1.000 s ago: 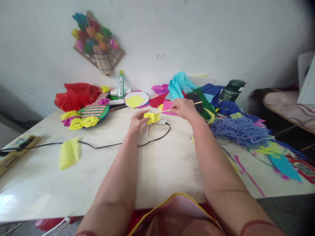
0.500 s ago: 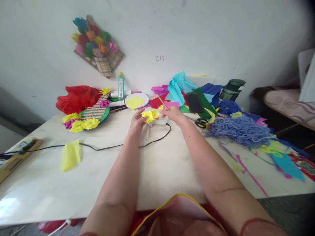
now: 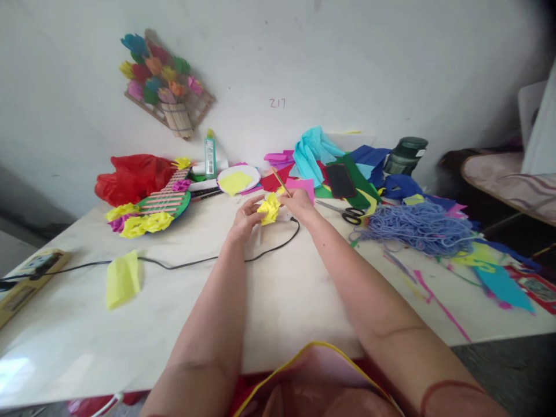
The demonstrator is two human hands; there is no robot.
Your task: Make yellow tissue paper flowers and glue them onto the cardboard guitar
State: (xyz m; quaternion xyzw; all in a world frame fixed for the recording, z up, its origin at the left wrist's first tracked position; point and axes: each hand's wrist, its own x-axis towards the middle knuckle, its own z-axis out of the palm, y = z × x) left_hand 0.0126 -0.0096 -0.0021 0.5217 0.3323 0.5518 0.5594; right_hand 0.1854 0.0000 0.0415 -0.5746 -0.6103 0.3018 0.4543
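A crumpled yellow paper flower (image 3: 270, 209) is pinched in the fingers of my left hand (image 3: 247, 218), above the middle of the table. My right hand (image 3: 297, 204) is closed on a thin wooden stick (image 3: 280, 180) that slants up to the left, and its fingertips are at the flower's right side. Below the hands lies a white glue gun, mostly hidden, with its black cord (image 3: 278, 249) running left across the table.
To the left stand a decorated guitar-shaped craft (image 3: 163, 202), red plastic (image 3: 134, 178) and a power strip (image 3: 32, 278). A yellow paper sheet (image 3: 123, 280) lies in front. Rightward are scissors (image 3: 343, 212), a phone (image 3: 341, 180), blue yarn (image 3: 421, 229) and a dark jar (image 3: 407, 155).
The yellow flower has turned in my fingers and moved slightly right, closer to my right hand. The whole view has shifted a little. Both hands keep their hold.
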